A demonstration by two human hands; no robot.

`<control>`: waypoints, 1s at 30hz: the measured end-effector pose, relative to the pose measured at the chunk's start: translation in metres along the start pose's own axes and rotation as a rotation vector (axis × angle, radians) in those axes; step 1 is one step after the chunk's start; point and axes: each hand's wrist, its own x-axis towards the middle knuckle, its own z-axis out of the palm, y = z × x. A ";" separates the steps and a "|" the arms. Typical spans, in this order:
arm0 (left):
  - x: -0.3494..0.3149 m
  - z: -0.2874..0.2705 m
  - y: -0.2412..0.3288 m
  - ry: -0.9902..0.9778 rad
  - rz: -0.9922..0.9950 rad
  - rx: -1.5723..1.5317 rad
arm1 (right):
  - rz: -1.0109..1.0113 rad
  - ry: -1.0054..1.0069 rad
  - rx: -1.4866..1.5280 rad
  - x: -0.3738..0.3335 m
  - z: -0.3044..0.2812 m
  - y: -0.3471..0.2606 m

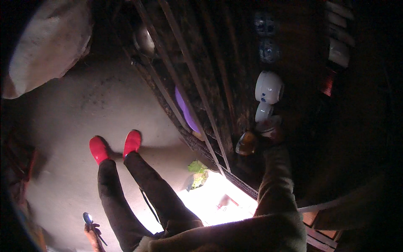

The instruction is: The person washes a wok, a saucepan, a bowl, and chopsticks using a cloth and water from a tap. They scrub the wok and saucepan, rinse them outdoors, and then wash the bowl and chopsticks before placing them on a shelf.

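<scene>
Low at the left, my left hand is closed round a spoon with a shiny round bowl and a thin dark handle. My right arm reaches forward to a dark shelf. At its end, my right hand is among bowls, its fingers lost in shadow. Close to it are a small white bowl and an amber, shiny bowl. Just beyond stands a larger white bowl with a blue mark. Farther back are blue-patterned bowls.
Dark wooden slats run along the shelf, with a purple basin and a metal bowl behind them. Stacked pale bowls stand far right. A whitish sack is far left. Green leaves lie by a brightly lit patch.
</scene>
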 end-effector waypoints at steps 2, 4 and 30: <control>-0.001 0.004 0.001 -0.005 0.015 -0.009 | 0.073 -0.028 0.043 0.023 0.000 -0.011; -0.002 0.007 0.001 -0.012 0.008 0.045 | 0.131 -0.052 0.069 0.047 0.003 -0.022; -0.034 0.030 0.041 -0.026 0.135 -0.047 | 0.422 0.301 -0.350 0.093 -0.020 -0.190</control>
